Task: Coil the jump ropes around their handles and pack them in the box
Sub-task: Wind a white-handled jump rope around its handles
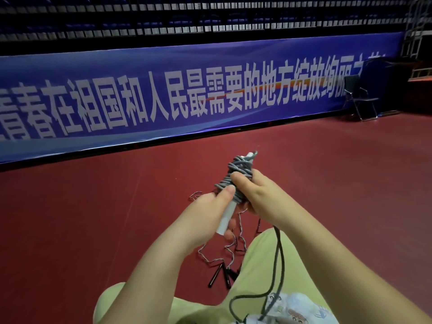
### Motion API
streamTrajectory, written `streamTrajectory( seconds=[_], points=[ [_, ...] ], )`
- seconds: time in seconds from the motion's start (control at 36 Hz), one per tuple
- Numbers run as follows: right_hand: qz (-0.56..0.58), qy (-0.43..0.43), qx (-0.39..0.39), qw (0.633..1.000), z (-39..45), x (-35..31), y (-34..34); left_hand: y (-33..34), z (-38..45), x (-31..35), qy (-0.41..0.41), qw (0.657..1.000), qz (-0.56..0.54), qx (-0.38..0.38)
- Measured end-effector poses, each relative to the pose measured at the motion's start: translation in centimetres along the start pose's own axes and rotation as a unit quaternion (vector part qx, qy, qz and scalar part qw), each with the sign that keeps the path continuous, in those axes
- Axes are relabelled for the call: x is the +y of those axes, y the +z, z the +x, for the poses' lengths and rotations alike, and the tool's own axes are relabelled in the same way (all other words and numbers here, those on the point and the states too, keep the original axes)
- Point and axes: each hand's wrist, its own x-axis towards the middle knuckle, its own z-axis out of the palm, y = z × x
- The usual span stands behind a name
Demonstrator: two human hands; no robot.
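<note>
A grey jump rope [236, 174] is wound in a thick bundle around its white handles [226, 218], held up in front of me. My left hand [208, 213] grips the lower handle, thumb pressed on the coils. My right hand [259, 197] grips the bundle from the right, thumb on top. The loose grey tail [279, 260] hangs from my right hand down to my lap. Another rope, thin and twisted [236, 244], lies on the floor below with black handles [216, 275]. No box is in view.
I sit on a red floor [93, 218] with my legs in pale green trousers [261, 272]. A blue banner [187, 94] runs along the barrier ahead. A black folding chair [360, 97] stands at the far right.
</note>
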Motion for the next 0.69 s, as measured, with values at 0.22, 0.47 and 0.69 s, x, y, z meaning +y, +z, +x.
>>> streamTrajectory(
  seconds=[0.22,0.47,0.69],
  points=[
    [-0.101,0.029,0.041,0.994,-0.5,-0.2,0.4,-0.1,-0.3,0.1,0.043,0.973,0.217,0.066],
    [0.154,0.015,0.005,0.988,-0.9,-1.2,-0.1,0.4,-1.6,1.4,0.072,0.931,0.333,0.130],
    [0.235,-0.043,0.017,0.971,-1.2,-2.6,-0.8,-0.6,-1.9,2.3,0.092,0.976,0.193,0.038]
  ],
)
